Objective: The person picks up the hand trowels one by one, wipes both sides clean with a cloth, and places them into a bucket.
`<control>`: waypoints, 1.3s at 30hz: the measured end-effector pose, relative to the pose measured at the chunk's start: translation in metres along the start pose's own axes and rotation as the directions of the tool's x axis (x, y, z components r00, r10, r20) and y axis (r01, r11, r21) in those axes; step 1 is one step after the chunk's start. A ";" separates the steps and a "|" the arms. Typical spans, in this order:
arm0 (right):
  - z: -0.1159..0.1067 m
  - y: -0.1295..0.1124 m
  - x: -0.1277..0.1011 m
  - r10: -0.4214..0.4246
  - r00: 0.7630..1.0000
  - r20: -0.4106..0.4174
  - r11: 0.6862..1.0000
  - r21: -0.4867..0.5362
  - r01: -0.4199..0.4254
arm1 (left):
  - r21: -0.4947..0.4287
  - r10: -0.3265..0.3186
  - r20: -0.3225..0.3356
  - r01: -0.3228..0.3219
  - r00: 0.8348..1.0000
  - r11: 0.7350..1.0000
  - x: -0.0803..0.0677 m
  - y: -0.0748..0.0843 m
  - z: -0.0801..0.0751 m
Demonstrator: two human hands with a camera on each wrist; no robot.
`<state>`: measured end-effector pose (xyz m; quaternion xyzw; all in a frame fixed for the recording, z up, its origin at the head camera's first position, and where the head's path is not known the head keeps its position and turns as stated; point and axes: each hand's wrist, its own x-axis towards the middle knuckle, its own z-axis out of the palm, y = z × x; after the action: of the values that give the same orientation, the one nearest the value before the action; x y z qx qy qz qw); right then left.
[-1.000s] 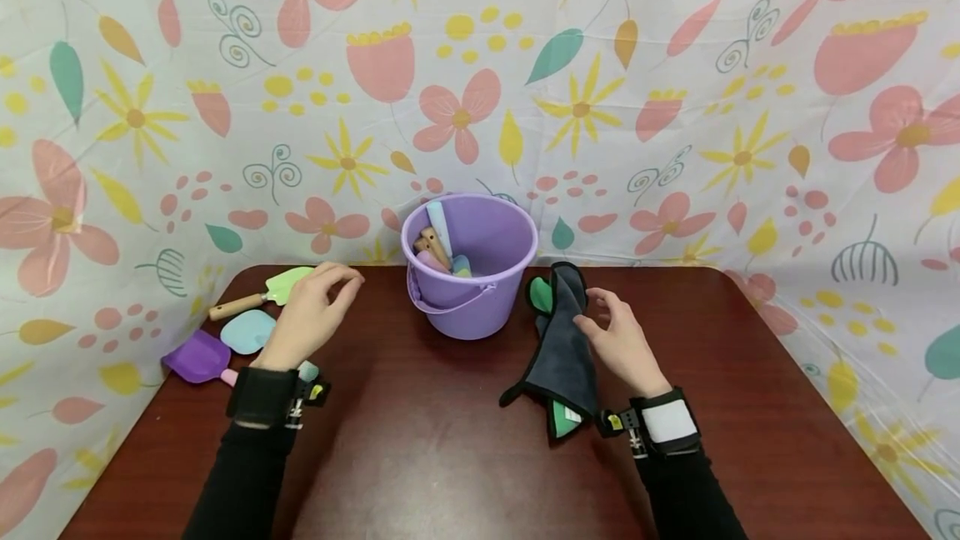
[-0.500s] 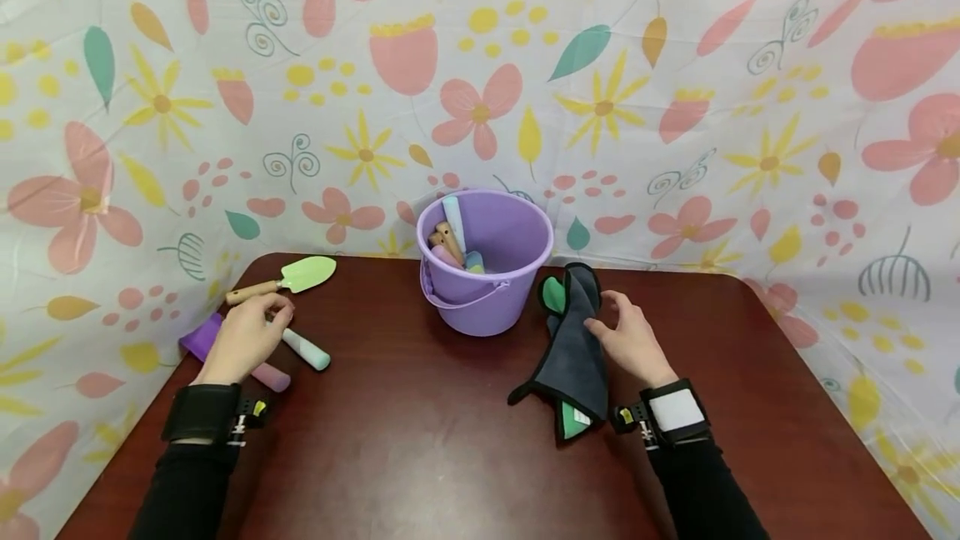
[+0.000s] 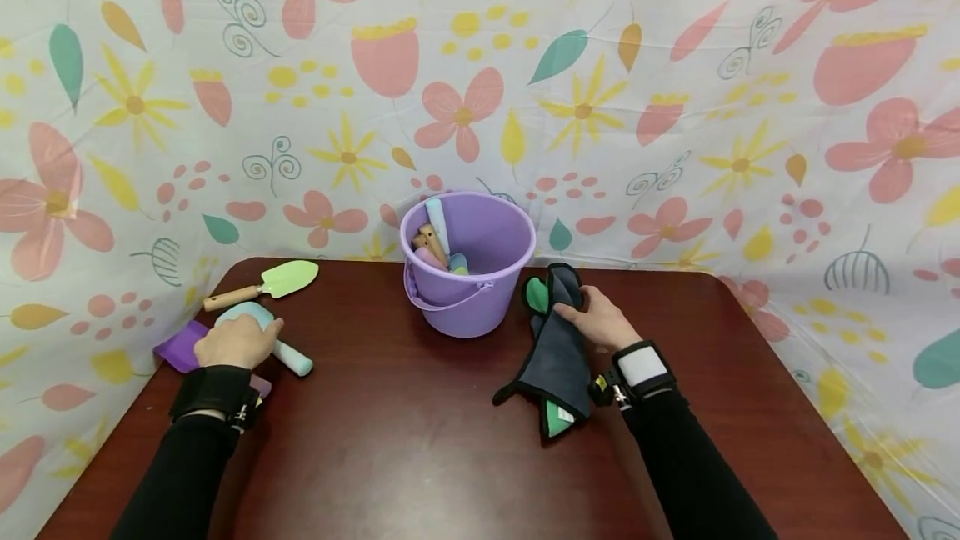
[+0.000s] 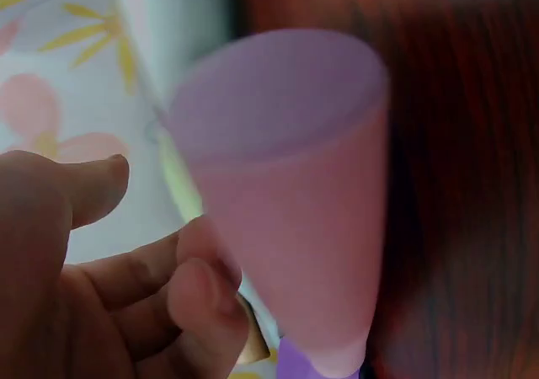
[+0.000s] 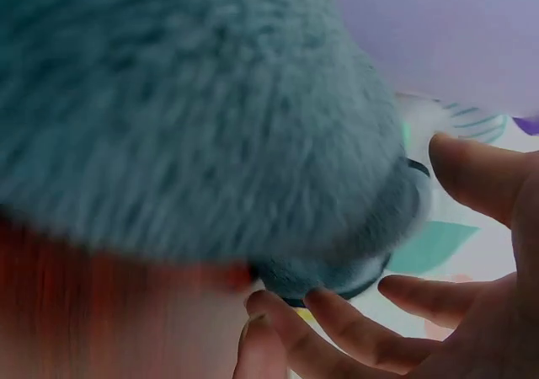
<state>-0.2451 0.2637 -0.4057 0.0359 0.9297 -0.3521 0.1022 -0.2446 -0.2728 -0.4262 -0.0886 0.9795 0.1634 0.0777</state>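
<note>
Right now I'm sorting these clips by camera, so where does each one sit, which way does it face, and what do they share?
Head: looks forward and down at the table, the bucket, both hands and black sleeves.
Left wrist: close beside the left hand, facing a blurred pink and purple handle; fingers show.
Right wrist: low by the right hand, facing the grey cloth; fingers show.
Shared: the cloth shows in the head and right wrist views.

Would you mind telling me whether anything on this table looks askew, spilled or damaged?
Nothing looks spilled or broken. The purple bucket stands upright with toy tools inside. The dark cloth beside it is rumpled, under the right hand. The green trowel lies loose near the left hand.
</note>
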 end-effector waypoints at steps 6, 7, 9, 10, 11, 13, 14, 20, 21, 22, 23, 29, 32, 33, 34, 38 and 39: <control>0.008 0.000 0.022 0.055 0.992 0.113 0.997 0.048 -0.061 | 0.049 -0.070 0.090 0.066 0.993 0.997 0.017 0.002 0.008; 0.008 0.001 0.026 0.068 0.989 0.129 0.997 0.034 -0.073 | 0.045 -0.082 0.105 0.077 0.991 0.996 0.019 0.003 0.009; 0.007 0.003 0.031 0.096 0.982 0.161 0.995 0.008 -0.098 | 0.028 -0.099 0.135 0.096 0.986 0.995 0.022 0.003 0.008; 0.007 0.004 0.034 0.103 0.980 0.171 0.995 -0.018 -0.101 | 0.018 -0.103 0.148 0.102 0.984 0.995 0.024 0.002 0.007; 0.006 0.004 0.036 0.118 0.977 0.178 0.993 -0.040 -0.113 | 0.004 -0.106 0.164 0.107 0.981 0.994 0.025 0.002 0.006; 0.006 0.002 0.039 0.149 0.970 0.192 0.988 -0.073 -0.137 | -0.025 -0.102 0.200 0.109 0.974 0.994 0.028 0.000 0.005; 0.006 0.001 0.041 0.155 0.968 0.196 0.985 -0.101 -0.137 | -0.038 -0.096 0.216 0.107 0.972 0.994 0.029 -0.002 0.004; 0.008 -0.006 0.045 0.162 0.966 0.201 0.968 -0.224 -0.115 | -0.109 -0.098 0.259 0.130 0.961 0.986 0.035 -0.012 0.002; 0.008 -0.006 0.045 0.164 0.966 0.200 0.969 -0.217 -0.119 | -0.114 -0.104 0.253 0.136 0.962 0.984 0.035 -0.013 0.002; 0.008 -0.006 0.044 0.164 0.967 0.195 0.969 -0.215 -0.121 | -0.117 -0.111 0.244 0.143 0.963 0.983 0.036 -0.015 0.003; 0.008 -0.005 0.044 0.165 0.968 0.192 0.970 -0.208 -0.124 | -0.119 -0.116 0.238 0.148 0.964 0.982 0.036 -0.016 0.004; 0.003 -0.004 0.042 0.139 0.974 0.180 0.985 -0.127 -0.117 | -0.130 -0.129 0.173 0.153 0.976 0.980 0.028 -0.017 0.004; 0.000 -0.003 0.038 0.095 0.982 0.164 0.995 -0.044 -0.089 | -0.119 -0.124 0.152 0.143 0.980 0.983 0.019 -0.010 -0.001; -0.001 -0.002 0.036 0.079 0.984 0.157 0.997 0.007 -0.081 | -0.119 -0.123 0.145 0.141 0.982 0.983 0.017 -0.008 -0.002; -0.002 -0.002 0.034 0.064 0.987 0.150 0.995 0.064 -0.075 | -0.120 -0.119 0.140 0.136 0.983 0.983 0.015 -0.007 -0.002; -0.006 -0.001 0.020 0.033 0.995 0.095 0.957 0.284 -0.059 | -0.156 -0.104 0.116 0.122 0.988 0.980 0.008 -0.003 -0.004; -0.008 -0.001 0.015 0.030 0.996 0.080 0.942 0.331 -0.055 | -0.175 -0.095 0.102 0.112 0.990 0.978 0.007 -0.002 -0.004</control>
<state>-0.2610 0.2678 -0.4023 0.0597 0.8515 -0.5028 0.1365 -0.2514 -0.2768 -0.4246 -0.1382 0.9501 0.2510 0.1234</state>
